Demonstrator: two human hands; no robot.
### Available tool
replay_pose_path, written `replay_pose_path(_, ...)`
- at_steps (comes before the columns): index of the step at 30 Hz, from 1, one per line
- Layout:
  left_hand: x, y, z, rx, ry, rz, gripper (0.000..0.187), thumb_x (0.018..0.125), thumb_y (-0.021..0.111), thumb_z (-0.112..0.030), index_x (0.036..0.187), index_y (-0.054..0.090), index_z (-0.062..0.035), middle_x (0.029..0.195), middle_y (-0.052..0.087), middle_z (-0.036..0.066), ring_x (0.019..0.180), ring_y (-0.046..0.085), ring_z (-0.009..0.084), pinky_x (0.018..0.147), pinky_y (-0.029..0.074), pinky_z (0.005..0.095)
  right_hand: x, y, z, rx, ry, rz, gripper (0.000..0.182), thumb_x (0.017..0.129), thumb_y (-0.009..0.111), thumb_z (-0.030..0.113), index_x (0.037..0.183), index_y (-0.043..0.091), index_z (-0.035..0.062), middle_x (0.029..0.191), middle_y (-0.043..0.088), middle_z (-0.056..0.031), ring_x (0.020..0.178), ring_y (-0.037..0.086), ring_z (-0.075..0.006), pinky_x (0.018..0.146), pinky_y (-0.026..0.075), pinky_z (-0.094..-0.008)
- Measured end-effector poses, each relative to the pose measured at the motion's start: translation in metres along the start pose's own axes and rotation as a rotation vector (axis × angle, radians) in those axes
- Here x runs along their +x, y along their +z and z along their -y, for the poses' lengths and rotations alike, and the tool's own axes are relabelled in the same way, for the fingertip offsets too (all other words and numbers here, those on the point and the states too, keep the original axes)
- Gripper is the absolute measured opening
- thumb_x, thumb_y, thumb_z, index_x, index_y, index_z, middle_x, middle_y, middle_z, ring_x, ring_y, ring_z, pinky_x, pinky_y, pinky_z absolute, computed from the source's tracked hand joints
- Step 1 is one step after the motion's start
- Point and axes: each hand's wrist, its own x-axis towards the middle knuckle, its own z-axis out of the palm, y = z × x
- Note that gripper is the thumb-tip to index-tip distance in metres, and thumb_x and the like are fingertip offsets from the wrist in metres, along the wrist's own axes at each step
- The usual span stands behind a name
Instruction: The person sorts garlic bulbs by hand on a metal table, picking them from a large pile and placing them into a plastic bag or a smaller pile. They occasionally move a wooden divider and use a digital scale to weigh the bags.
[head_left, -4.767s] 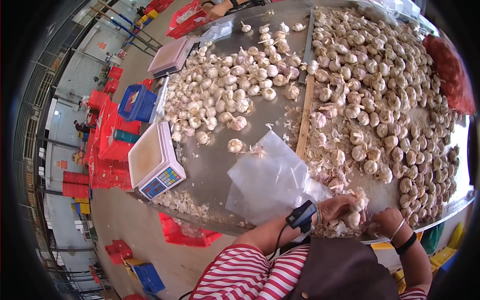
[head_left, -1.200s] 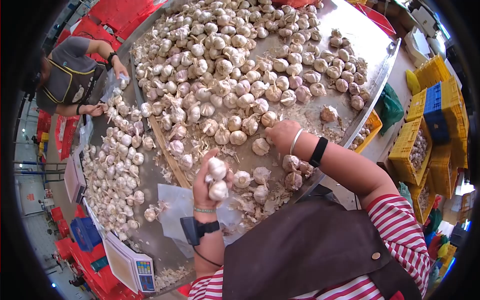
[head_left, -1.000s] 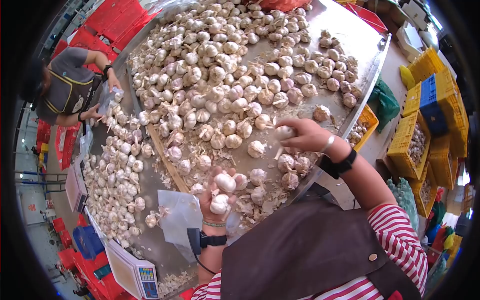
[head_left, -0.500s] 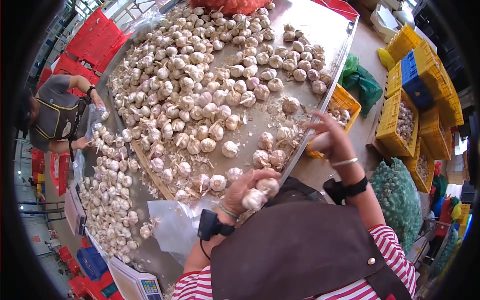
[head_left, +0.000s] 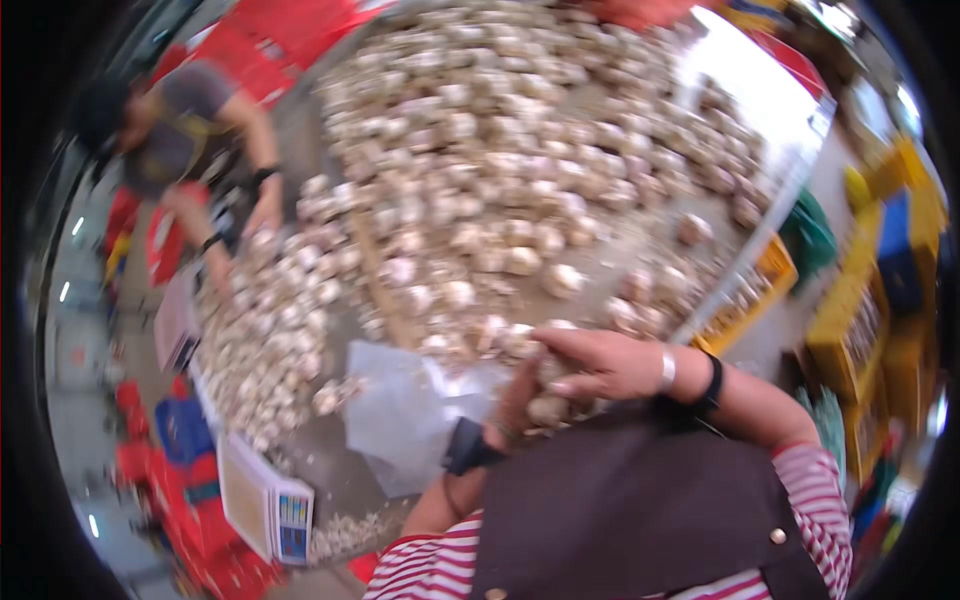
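Garlic bulbs [head_left: 548,408] rest in my left hand [head_left: 513,400], which is closed around them low in front of the apron. My right hand [head_left: 610,362] has come against the left one, with a garlic bulb [head_left: 552,371] between its index finger and thumb. Blur hides the exact contact of the fingertips. Just beyond both hands, more loose garlic bulbs [head_left: 565,280] lie on the metal table [head_left: 590,300] among scraps of dry skin. A clear plastic bag [head_left: 390,425] lies to the left of my left hand.
A wooden strip [head_left: 385,290] divides the large heap from a smaller garlic pile [head_left: 265,350]. Across at left, a co-worker's hand [head_left: 265,215] reaches that pile. A scale [head_left: 265,500] stands at lower left. Yellow crates [head_left: 780,270] with garlic stand right of the table edge.
My right hand has moved left and down from beside the table edge to the bulbs at my left hand. The view has shifted, and the co-worker's hands are now over the smaller pile.
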Motion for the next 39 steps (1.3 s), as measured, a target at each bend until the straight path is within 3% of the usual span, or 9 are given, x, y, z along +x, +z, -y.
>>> replay_pose_path(3, -0.010, -0.019, -0.021, -0.495, -0.121, 0.096, 0.079, 0.094, 0.037, -0.066, 0.140, 0.038, -0.0025, 0.127, 0.055, 0.022, 0.109, 0.062, 0.0311, 0.073, 0.061, 0.0384, 0.003, -0.010, 0.001, 0.276, 0.224, -0.136, 0.061, 0.093, 0.063, 0.018, 0.146, 0.036, 0.0038, 0.136, 0.053, -0.0173, 0.120, 0.056, -0.0268, 0.098, 0.046, -0.0396)
replay_pose_path(8, -0.046, -0.143, -0.142, -0.604, 0.497, -0.147, 0.060, 0.093, 0.047, -0.058, 0.117, 0.056, -0.0034, 0.110, 0.061, 0.020, 0.095, 0.065, 0.0278, 0.073, 0.058, 0.0374, -0.007, -0.076, -0.048, -0.586, 0.114, -0.311, 0.040, 0.077, 0.071, 0.007, 0.116, 0.059, 0.0047, 0.111, 0.061, -0.0186, 0.099, 0.059, -0.0400, 0.084, 0.050, -0.0438)
replay_pose_path(14, -0.068, -0.127, -0.217, 0.347, 0.717, -1.354, 0.044, 0.094, 0.060, -0.032, 0.131, 0.053, -0.0095, 0.125, 0.059, 0.004, 0.112, 0.057, 0.0172, 0.095, 0.046, 0.0341, -0.013, -0.089, -0.070, -0.749, 0.343, -0.018, 0.033, 0.071, 0.065, 0.003, 0.103, 0.063, 0.0078, 0.097, 0.062, -0.0187, 0.093, 0.061, -0.0394, 0.081, 0.051, -0.0452)
replay_pose_path(19, -0.008, -0.055, -0.103, 0.615, 0.242, -0.474, 0.025, 0.089, 0.065, -0.011, 0.114, 0.065, -0.0058, 0.109, 0.066, 0.000, 0.099, 0.060, 0.0125, 0.084, 0.048, 0.0294, 0.006, -0.079, -0.110, -0.922, 0.385, 0.030, 0.017, 0.074, 0.064, 0.019, 0.088, 0.068, 0.0090, 0.086, 0.064, -0.0162, 0.082, 0.064, -0.0369, 0.072, 0.054, -0.0458)
replay_pose_path(21, 0.005, -0.020, -0.067, 1.623, 0.455, -0.072, 0.036, 0.079, 0.065, -0.006, 0.115, 0.064, -0.0078, 0.112, 0.065, 0.005, 0.105, 0.060, 0.0232, 0.086, 0.049, 0.0386, 0.007, -0.084, -0.099, -0.923, 0.397, 0.036, 0.022, 0.070, 0.064, 0.018, 0.087, 0.067, 0.0057, 0.085, 0.065, -0.0191, 0.083, 0.065, -0.0378, 0.072, 0.054, -0.0461)
replay_pose_path(27, 0.037, -0.011, -0.036, 1.822, 0.404, -0.147, 0.045, 0.072, 0.070, -0.013, 0.117, 0.061, -0.0134, 0.104, 0.060, 0.005, 0.101, 0.056, 0.0261, 0.082, 0.042, 0.0424, -0.009, -0.118, -0.044, 0.769, 0.207, -0.322, 0.045, 0.082, 0.067, 0.020, 0.124, 0.058, 0.0055, 0.116, 0.061, -0.0104, 0.104, 0.062, -0.0236, 0.083, 0.056, -0.0368)
replay_pose_path(31, 0.042, -0.023, -0.038, 1.820, 0.435, -0.069, 0.053, 0.071, 0.073, -0.018, 0.121, 0.057, -0.0138, 0.096, 0.058, 0.005, 0.093, 0.057, 0.0257, 0.081, 0.043, 0.0416, -0.011, -0.111, -0.038, 1.185, 0.030, -0.307, 0.032, 0.083, 0.067, 0.027, 0.104, 0.062, 0.0043, 0.112, 0.061, -0.0121, 0.102, 0.061, -0.0202, 0.081, 0.055, -0.0377)
replay_pose_path(37, 0.034, -0.039, -0.054, 1.622, 0.358, -0.150, 0.046, 0.071, 0.074, -0.023, 0.113, 0.061, -0.0069, 0.107, 0.060, 0.012, 0.102, 0.057, 0.0319, 0.087, 0.045, 0.0443, 0.000, -0.064, -0.066, -0.850, 0.233, 0.053, 0.031, 0.074, 0.069, 0.015, 0.104, 0.065, 0.0093, 0.087, 0.064, -0.0151, 0.085, 0.067, -0.0301, 0.074, 0.055, -0.0422)
replay_pose_path(39, 0.023, -0.040, -0.050, 1.499, 0.336, -0.294, 0.053, 0.076, 0.075, -0.033, 0.120, 0.060, -0.0092, 0.116, 0.060, 0.016, 0.112, 0.055, 0.0337, 0.095, 0.043, 0.0462, 0.007, -0.048, -0.071, -0.893, 0.406, 0.281, 0.030, 0.074, 0.068, 0.021, 0.103, 0.065, 0.0118, 0.092, 0.065, -0.0162, 0.088, 0.066, -0.0347, 0.075, 0.054, -0.0466)
